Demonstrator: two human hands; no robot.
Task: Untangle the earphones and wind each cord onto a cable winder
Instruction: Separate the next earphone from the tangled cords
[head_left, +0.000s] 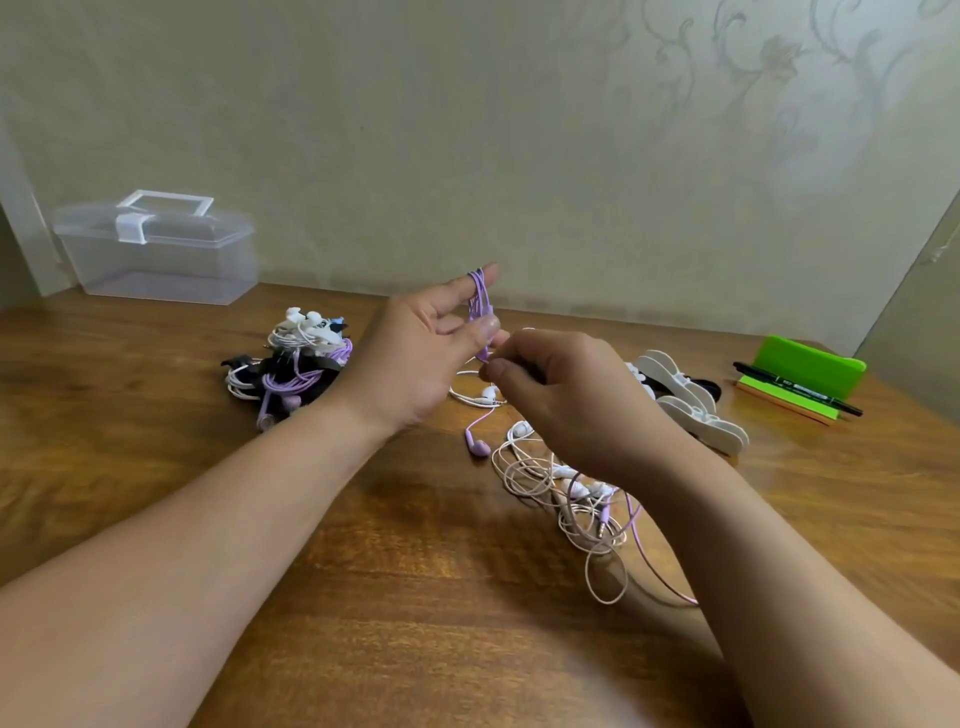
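- The purple cord (480, 299) is looped round the first finger and thumb of the left hand (415, 358), above the surface (415, 597).
- The right hand (566, 395) pinches its lower end.
- Tangled earphones (561, 493) lie under that hand.
- White winders (691, 395) sit further right.

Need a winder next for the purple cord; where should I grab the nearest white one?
Pinch the nearest white winder across its narrower middle, from above with the right hand: it lies flat, and its wider ends should stop slipping.
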